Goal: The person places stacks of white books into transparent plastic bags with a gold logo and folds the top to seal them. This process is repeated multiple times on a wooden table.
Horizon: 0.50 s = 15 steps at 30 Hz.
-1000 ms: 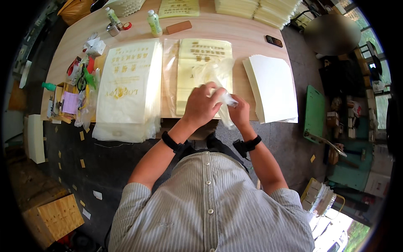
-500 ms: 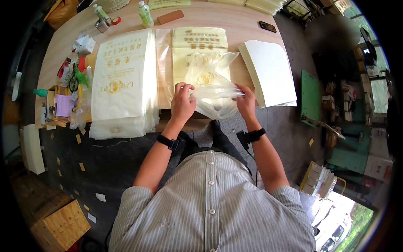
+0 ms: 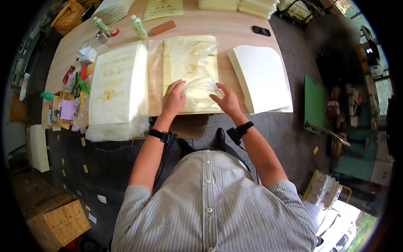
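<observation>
A clear plastic bag with gold print [image 3: 197, 89] lies crumpled over a pale yellow stack of printed bags [image 3: 169, 54] at the table's front edge. My left hand [image 3: 173, 100] is closed at the clear bag's left edge, with its fingertips on the film. Across from it, my right hand [image 3: 228, 101] has thumb and fingers apart beside the bag's right side. Whether those fingertips touch the film is hard to make out. To the left is a thick stack of white printed bags [image 3: 113, 84]; to the right, a stack of white sheets [image 3: 264, 77].
Bottles, including a green-labelled one [image 3: 138, 27], a brown block [image 3: 162, 28] and a phone [image 3: 261, 30] are on the table's far part. A cluttered box [image 3: 63, 110] sits at the left edge. More yellow stacks [image 3: 218, 4] lie at the back.
Both hands have moved slightly left, and the clear bag has come down flatter over the yellow stack. My right hand has loosened its hold on the bag, its fingers spreading.
</observation>
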Tool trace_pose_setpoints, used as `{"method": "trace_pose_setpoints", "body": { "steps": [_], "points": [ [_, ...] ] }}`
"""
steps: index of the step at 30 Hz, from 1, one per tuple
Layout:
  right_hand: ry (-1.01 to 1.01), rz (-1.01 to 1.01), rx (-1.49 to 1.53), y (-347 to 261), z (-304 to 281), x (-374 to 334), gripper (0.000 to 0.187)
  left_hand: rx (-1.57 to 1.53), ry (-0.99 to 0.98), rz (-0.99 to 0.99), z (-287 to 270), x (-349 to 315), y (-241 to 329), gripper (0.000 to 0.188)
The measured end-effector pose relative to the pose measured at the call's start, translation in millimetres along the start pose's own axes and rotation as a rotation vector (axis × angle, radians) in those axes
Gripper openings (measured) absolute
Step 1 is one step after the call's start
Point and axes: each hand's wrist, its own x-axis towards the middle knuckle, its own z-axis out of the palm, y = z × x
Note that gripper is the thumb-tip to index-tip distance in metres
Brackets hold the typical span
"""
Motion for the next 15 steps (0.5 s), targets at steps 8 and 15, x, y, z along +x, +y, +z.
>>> {"method": "trace_pose_setpoints", "body": {
  "steps": [8,15],
  "points": [
    [0.198,-0.223,-0.192,110.6,-149.2,-42.9,0.039,0.073,0.095,0.461,20.0,-17.3,113.2,0.051],
    [-0.276,-0.378,-0.424,171.5,-184.6,-71.4,0.048,-0.039,-0.215,0.511,137.8,3.9,169.5,0.022]
  ]
}}
